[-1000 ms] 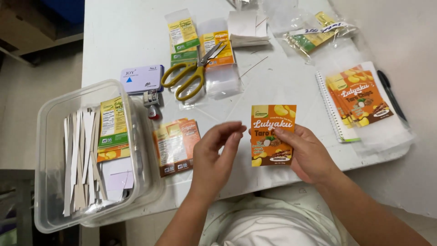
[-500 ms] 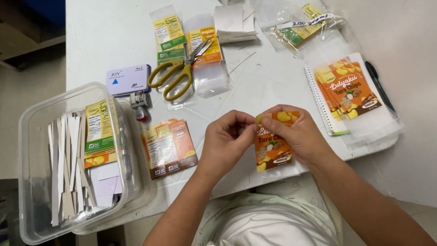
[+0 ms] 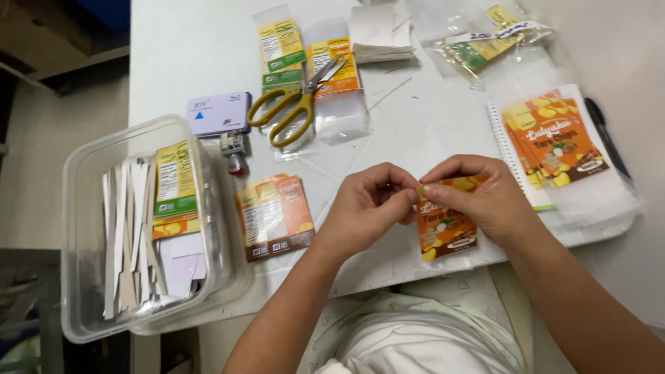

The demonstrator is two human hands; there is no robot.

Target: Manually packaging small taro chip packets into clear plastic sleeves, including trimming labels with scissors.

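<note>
Around the grip, lots of clutter on the white table [image 3: 208, 62]. Just left of the pinch lay a small stack of orange label cards [image 3: 273, 216], back side up w/ white print panels. Further left, a clear plastic tub [image 3: 83, 208] hung partly over the table edge, holding white paper strips [image 3: 128, 242] and a yellow-green label [image 3: 174, 181]. Up and left of the grip were yellow-handled scissors [image 3: 291, 104], lying across clear sleeves w/ yellow, green and orange labels inside, plus a small lavender box [image 3: 218, 113]. To the right of the grip sat a stack of orange printed packets [image 3: 554, 142] on a white notebook [image 3: 589, 201], black pen [image 3: 606, 138] beside it. Far above, a clear bag [image 3: 485, 38] w/ more labels. Nothing stood between me and the pinch.

My left hand [image 3: 364, 208] and right hand [image 3: 485, 197] met at the top edge of one orange packet [image 3: 443, 232]. Both were closed down tight, thumb against fingers, pinching that top edge; fingertips of the two hands were touching or nearly so. The packet hung below the grip, over the near table edge, face up: orange w/ yellow chip shapes and a dark band low down.
</note>
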